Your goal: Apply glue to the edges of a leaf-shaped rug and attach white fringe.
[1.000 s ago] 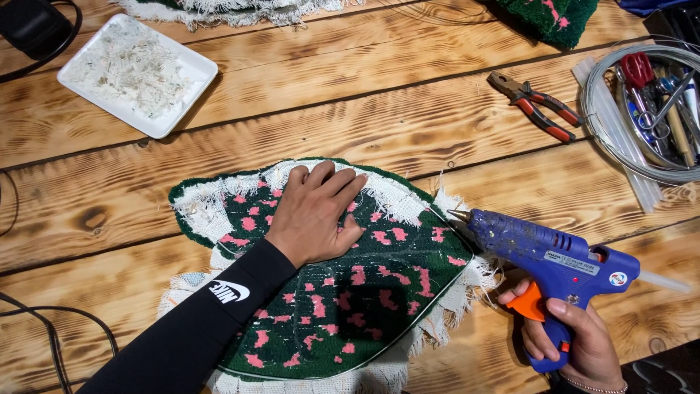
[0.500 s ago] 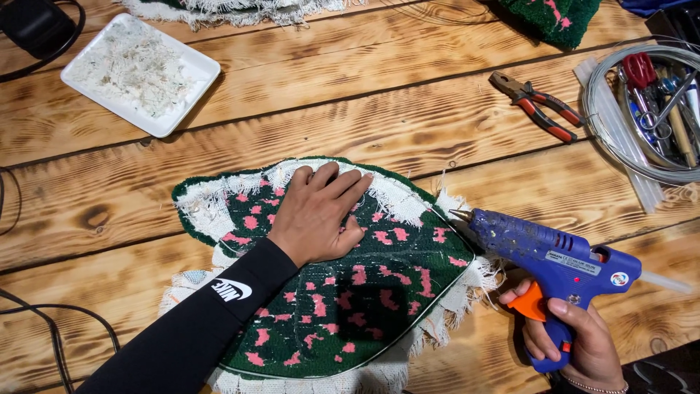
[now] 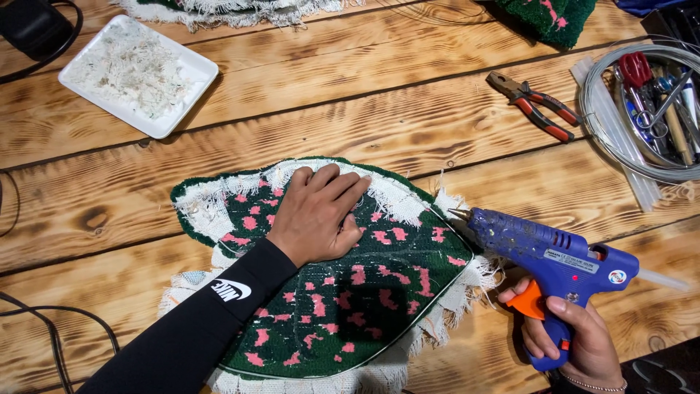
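Note:
A green tufted rug piece (image 3: 343,306) with pink spots and a frayed white cloth border lies back side up on the wooden table (image 3: 379,117). My left hand (image 3: 317,211) presses flat on its upper part, fingers on the folded white edge. My right hand (image 3: 569,332) grips the handle of a blue hot glue gun (image 3: 543,252) with an orange trigger. The gun's nozzle points left, right at the piece's right edge.
A white tray (image 3: 191,73) of white yarn scraps sits at the top left. Red-handled pliers (image 3: 532,106) lie at the upper right beside a coil of wire (image 3: 601,124) around assorted tools. More green rug pieces (image 3: 554,18) lie along the far edge. Black cables (image 3: 44,321) run at the left.
The scene is nearly still. Both hands and the glue gun keep the same positions on the rug piece.

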